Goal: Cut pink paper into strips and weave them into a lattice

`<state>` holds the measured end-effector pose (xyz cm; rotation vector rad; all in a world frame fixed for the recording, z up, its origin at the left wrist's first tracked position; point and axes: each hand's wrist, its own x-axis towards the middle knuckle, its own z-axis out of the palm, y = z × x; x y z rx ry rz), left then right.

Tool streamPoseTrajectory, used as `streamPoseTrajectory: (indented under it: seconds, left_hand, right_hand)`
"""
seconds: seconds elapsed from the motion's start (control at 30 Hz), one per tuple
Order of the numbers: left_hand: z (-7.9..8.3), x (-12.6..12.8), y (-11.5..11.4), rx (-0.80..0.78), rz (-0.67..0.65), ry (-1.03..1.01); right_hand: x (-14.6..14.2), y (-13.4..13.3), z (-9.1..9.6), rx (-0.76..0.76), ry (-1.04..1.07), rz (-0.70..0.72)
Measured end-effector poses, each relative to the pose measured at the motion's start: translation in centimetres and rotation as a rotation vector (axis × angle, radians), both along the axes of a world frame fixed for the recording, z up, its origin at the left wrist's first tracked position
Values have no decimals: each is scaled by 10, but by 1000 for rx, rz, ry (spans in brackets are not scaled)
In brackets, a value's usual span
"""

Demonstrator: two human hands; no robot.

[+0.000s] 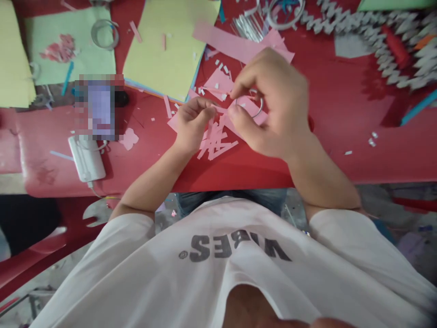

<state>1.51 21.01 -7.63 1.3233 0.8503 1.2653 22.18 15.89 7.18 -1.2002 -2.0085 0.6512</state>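
Between finger and thumb, my left hand [194, 123] pinches one end of a narrow pink paper strip [221, 109]. The strip runs across to the thumb of my right hand [276, 100], whose fingers are curled close to its other end. Inside the curl of my right hand shows a thin pale ring [262, 107]; whether it is held or lies on the table I cannot tell. Below both hands lies a loose heap of cut pink strips [216, 141]. Pink paper pieces [218, 81] and small white bits lie just beyond the hands.
Yellow sheets [160, 50] lie stacked ahead on the red table [341, 123]. A white power bank [87, 159] with a cable and a blurred-out device [100, 107] sit to the left. Tape rolls [286, 13] and folded grey paper chains [392, 59] are at the back.
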Motion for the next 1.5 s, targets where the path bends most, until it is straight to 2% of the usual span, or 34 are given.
streamPoseTrajectory:
  seconds: [0.07,0.17,0.27,0.5,0.67,0.97,1.23,1.5]
  left_hand:
    - [2,1,-2,16,60,-22]
    - [8,4,-7,-13,69,-21]
    - [12,6,-12,-64,11,-25]
    - [19,7,-16,-144,-132,-23]
    - [21,6,-16,-111,-125,76]
    - [20,4,-18,-138,-196,160]
    - [19,2,-16,-53,-175,166]
    - [25,2,-19,25,-118,298]
  right_hand:
    - [-2,21,-29,40,9,20]
    - [-3,32,-66,-97,29,74]
    - [2,29,-84,-156,96,63]
    - [13,30,-86,-213,168,79]
    - [12,31,-89,-233,160,88]
    - [14,30,-83,-265,104,108]
    - [11,27,-83,-264,83,91]
    - [12,26,-84,-250,85,100]
